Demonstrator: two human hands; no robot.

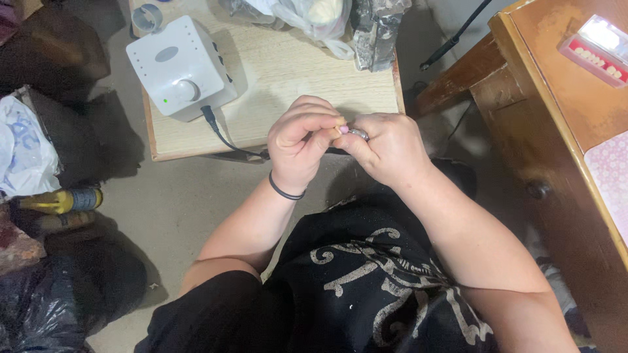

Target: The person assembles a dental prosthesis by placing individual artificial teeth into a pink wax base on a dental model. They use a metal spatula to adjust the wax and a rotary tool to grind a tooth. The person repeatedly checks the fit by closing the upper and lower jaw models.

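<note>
Left hand (302,144) pinches a small pale piece (341,128) (perhaps a tooth); right hand (386,149), touching it, grips a silvery handpiece (358,134).

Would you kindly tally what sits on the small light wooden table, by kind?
White control box: 1
Plastic bag: 1
Grey tape roll: 1
Dark grey block: 1
Total: 4
</note>
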